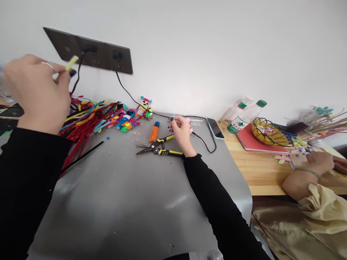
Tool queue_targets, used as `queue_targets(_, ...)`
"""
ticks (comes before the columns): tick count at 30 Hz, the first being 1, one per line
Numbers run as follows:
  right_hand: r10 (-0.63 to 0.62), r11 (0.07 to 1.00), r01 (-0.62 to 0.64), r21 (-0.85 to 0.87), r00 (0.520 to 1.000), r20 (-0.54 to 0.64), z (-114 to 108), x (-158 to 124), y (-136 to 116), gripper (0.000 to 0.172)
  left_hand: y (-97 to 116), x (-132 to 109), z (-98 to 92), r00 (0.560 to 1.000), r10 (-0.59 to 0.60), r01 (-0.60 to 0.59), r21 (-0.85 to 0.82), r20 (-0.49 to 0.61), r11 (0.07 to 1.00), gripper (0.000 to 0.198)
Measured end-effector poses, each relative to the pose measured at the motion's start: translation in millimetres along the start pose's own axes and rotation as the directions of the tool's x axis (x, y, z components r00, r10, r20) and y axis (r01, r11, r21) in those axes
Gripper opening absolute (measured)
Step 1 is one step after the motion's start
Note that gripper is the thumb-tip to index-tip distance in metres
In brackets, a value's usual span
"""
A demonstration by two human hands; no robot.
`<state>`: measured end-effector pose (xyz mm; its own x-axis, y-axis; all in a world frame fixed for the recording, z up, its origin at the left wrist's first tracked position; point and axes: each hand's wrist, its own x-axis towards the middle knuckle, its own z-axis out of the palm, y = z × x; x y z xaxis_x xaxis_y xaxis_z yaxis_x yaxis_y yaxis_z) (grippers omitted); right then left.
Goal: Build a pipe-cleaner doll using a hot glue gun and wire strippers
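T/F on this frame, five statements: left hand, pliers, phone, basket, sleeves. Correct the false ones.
1. The left hand holds a pale yellow strip. True.
2. The pliers lie with their jaws closed. False: the pliers lie with their jaws apart.
3. The phone lies on the wooden table. False: the phone lies on the grey tabletop.
4. The yellow basket rests partly over a red-covered book or folder. True.
5. The person's own sleeves are tan. False: the person's own sleeves are black.
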<state>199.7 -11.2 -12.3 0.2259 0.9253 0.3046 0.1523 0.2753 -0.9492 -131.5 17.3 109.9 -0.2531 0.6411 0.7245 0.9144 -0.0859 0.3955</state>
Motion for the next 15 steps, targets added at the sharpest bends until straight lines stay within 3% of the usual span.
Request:
queue_targets(3, -0.008, 1.000, 0.008, 0.008, 1.000, 0.002, 0, 0, -1, 0.012, 15, -3, -9.6, 0.965, 0.214, -0.237, -0.155, -0.150, 0.959, 0.040)
queue_targets(5, -0.010, 1.000, 0.010, 0.005, 1.000, 0.009, 1, 0, -1, 0.009, 24, -13, -8.3, 0.886, 0.397, -0.441, -0.166, -0.241, 0.882, 0.037)
queue_targets(8, -0.020, 1.000, 0.021, -0.021, 0.999, 0.037, 4, 0, 1, 0.010, 38, -43, 3.5, 0.813, 0.490, -0.568, -0.249, -0.315, 0.784, 0.030)
queue_targets(10, -0.062, 0.995, 0.067, -0.075, 0.996, 0.072, 5, -1, 2, 0.021, 50, -71, 13.8, 0.824, 0.435, -0.558, -0.381, -0.364, 0.737, 0.024)
queue_targets(12, -0.144, 0.975, 0.163, -0.153, 0.981, 0.129, 6, -4, -1, 0.042, 64, -100, 22.1, 0.892, 0.344, -0.452, -0.554, -0.294, 0.699, 0.021)
queue_targets(14, -0.245, 0.927, 0.291, -0.237, 0.948, 0.204, 7, -9, -6, 0.059, 80, -126, 26.6, 0.971, 0.187, -0.235, -0.712, -0.146, 0.662, 0.019)
queue_targets(15, -0.296, 0.890, 0.359, -0.281, 0.924, 0.243, 7, -11, -9, 0.062, 87, -136, 27.5, 0.992, 0.128, -0.081, -0.785, -0.003, 0.614, 0.021)
